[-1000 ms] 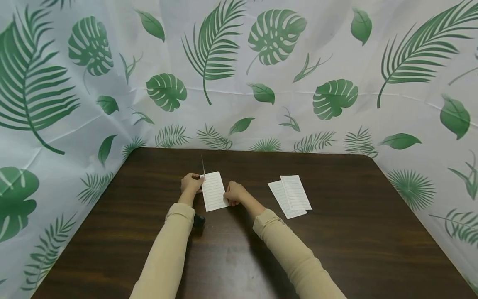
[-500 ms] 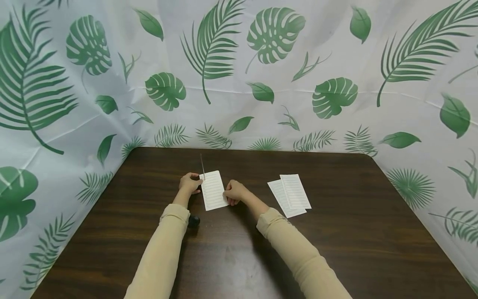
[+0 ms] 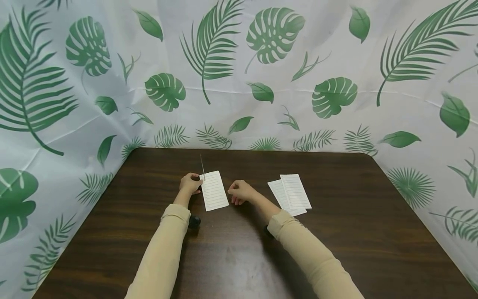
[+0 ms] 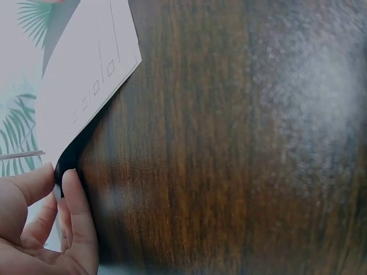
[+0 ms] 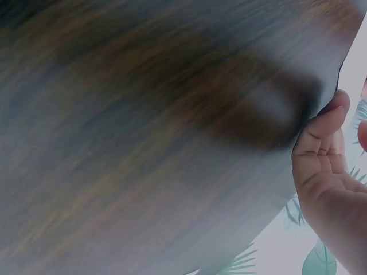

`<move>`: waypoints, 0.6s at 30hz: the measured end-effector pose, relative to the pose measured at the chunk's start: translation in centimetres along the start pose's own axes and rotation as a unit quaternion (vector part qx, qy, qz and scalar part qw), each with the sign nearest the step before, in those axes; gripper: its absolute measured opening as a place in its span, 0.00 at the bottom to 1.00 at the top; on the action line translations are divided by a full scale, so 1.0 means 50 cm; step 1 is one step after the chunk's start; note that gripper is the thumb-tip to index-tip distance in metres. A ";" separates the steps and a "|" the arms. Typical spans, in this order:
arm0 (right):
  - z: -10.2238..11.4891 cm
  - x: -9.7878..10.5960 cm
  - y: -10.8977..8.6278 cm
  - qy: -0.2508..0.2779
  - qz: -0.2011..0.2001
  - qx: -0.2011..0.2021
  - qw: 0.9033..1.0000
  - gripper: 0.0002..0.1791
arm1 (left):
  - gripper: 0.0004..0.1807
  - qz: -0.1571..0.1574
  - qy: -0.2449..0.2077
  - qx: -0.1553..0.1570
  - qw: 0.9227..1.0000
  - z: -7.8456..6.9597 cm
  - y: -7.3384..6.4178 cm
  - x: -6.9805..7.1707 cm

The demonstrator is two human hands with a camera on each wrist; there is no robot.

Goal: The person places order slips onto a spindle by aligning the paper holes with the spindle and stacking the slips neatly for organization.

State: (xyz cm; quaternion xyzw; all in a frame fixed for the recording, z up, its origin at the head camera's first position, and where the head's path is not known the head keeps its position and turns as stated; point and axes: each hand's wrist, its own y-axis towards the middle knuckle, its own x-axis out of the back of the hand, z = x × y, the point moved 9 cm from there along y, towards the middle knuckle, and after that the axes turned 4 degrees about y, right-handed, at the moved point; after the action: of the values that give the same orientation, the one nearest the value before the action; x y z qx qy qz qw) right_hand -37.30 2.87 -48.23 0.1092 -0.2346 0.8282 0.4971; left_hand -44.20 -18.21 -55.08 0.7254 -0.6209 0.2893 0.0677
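My left hand [image 3: 189, 184] pinches a black binder clip [image 4: 67, 163] at the left corner of a white lined card [image 3: 214, 191]. A thin metal arm [image 3: 202, 166] of the clip sticks up above that corner. In the left wrist view the card [image 4: 92, 74] shows small printed boxes along one edge, and a dark gap lies under it. My right hand [image 3: 240, 192] is just off the card's right edge, fingers loosely bent. In the right wrist view this hand [image 5: 327, 154] holds nothing, its thumb apart from the fingers.
Two more lined cards, an upper one [image 3: 296, 192] overlapping a lower one [image 3: 281, 195], lie to the right on the dark wooden table [image 3: 354, 232]. A white curtain [image 3: 231, 91] with green leaf prints stands behind the table and along both sides.
My right hand has let go of the card's lower right edge and drawn slightly to the right. My left hand has stayed almost still at the clip.
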 end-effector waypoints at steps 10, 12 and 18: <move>0.016 0.030 -0.029 -0.038 0.022 0.056 0.997 0.11 | 0.21 0.020 0.037 0.012 0.999 -0.082 -0.111 0.031; 0.017 0.034 -0.034 -0.050 0.028 0.066 0.996 0.10 | 0.20 0.019 0.035 0.003 0.999 -0.086 -0.120 0.033; 0.017 0.044 -0.051 -0.083 0.047 0.092 0.991 0.10 | 0.20 0.018 0.034 0.000 0.999 -0.083 -0.118 0.030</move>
State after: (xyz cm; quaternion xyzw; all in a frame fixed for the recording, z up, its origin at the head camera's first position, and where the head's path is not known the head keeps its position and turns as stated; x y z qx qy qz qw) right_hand -36.18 5.16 -45.88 0.2113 -0.2025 0.8569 0.4244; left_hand -39.97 -16.30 -49.35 0.7038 -0.6313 0.3150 0.0829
